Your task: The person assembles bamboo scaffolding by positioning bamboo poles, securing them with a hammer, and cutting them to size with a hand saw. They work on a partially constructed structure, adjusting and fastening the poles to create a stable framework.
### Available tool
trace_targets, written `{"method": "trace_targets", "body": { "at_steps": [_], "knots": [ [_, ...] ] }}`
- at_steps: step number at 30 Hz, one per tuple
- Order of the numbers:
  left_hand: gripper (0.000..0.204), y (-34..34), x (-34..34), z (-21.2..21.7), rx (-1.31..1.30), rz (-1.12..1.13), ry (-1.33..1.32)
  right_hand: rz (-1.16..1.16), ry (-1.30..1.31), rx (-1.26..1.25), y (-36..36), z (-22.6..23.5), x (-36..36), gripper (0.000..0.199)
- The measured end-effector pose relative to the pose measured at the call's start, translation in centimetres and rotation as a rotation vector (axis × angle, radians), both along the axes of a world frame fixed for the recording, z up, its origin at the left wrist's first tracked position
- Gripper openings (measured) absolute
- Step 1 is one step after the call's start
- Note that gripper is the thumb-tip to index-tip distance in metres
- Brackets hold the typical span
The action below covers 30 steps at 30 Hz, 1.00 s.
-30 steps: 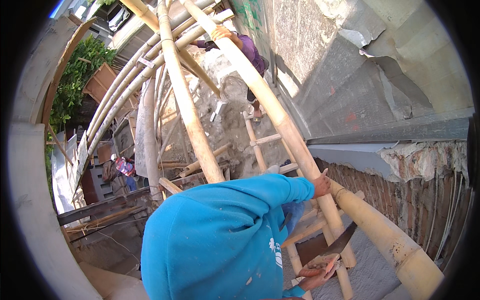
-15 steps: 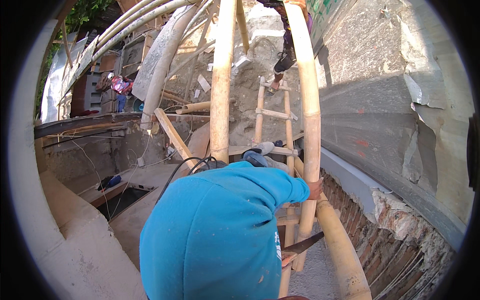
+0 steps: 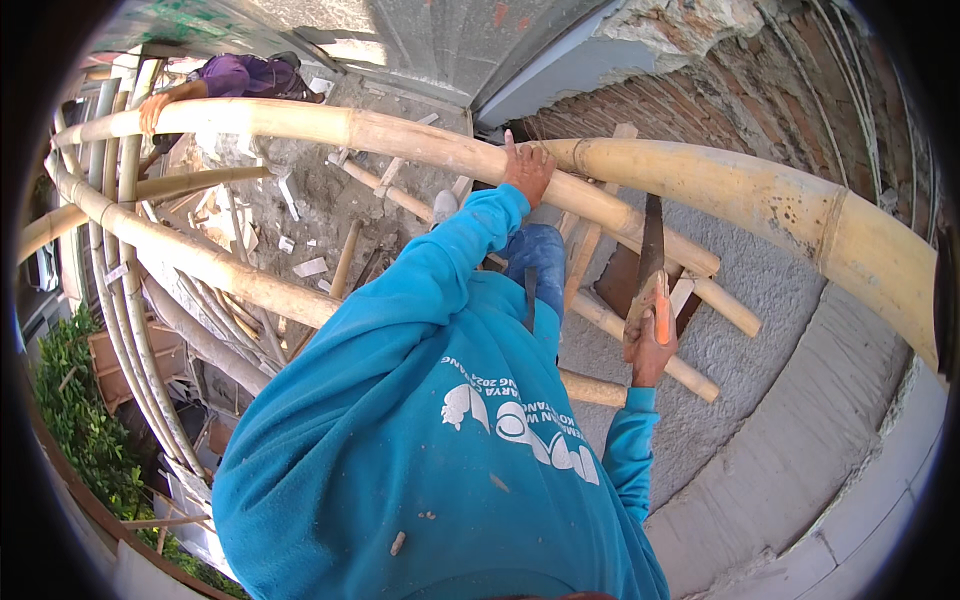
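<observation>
A long pale bamboo pole (image 3: 420, 137) runs from the far left across to the right. My left hand (image 3: 528, 168) grips it from above, near its right-hand part. In my right hand (image 3: 650, 352) is a handsaw (image 3: 652, 245) with an orange-marked handle, its blade pointing away from me and crossing the pole near its right end. Whether the teeth touch the bamboo I cannot tell. A thicker bamboo pole (image 3: 700, 182) lies just beyond, reaching to the right edge. Both my arms wear blue sleeves.
Another person's hand (image 3: 155, 112) holds the pole's far-left end. A bamboo ladder (image 3: 385, 190) stands below, partly hidden. More bamboo poles (image 3: 125, 260) cluster at left. Rough brickwork (image 3: 760, 100) rises at far right; a grey concrete ledge (image 3: 770, 430) curves along the near right.
The view has turned strongly, so the poles now lie crosswise. My left hand stays on the pole. The handsaw in my right hand now shows whole and lies across the pole near its end.
</observation>
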<state>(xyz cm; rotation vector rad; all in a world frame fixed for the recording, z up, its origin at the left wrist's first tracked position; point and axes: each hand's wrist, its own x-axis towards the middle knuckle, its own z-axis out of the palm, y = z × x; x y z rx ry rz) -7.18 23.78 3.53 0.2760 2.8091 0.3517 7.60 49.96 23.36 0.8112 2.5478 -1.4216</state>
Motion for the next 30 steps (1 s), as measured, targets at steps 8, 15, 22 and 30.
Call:
{"method": "trace_targets", "body": {
  "at_steps": [8,15,22,30],
  "knots": [
    [0.085,7.6,-1.2,0.5,-0.049,-0.233,-0.04,0.054,0.177,0.181,-0.1,-0.2,1.1,0.044],
    [0.071,6.7,-1.0,-1.4,0.083,-0.209,-0.061,0.063,0.22,0.193,0.1,-0.6,2.1,0.043],
    [0.065,6.3,-1.5,-0.4,0.033,-0.22,-0.072,-0.047,0.049,0.048,0.1,1.2,5.9,0.045],
    [0.064,6.5,-1.3,-0.4,-0.013,-0.223,-0.022,0.028,0.102,0.085,0.3,3.5,9.5,0.045]
  ]
}}
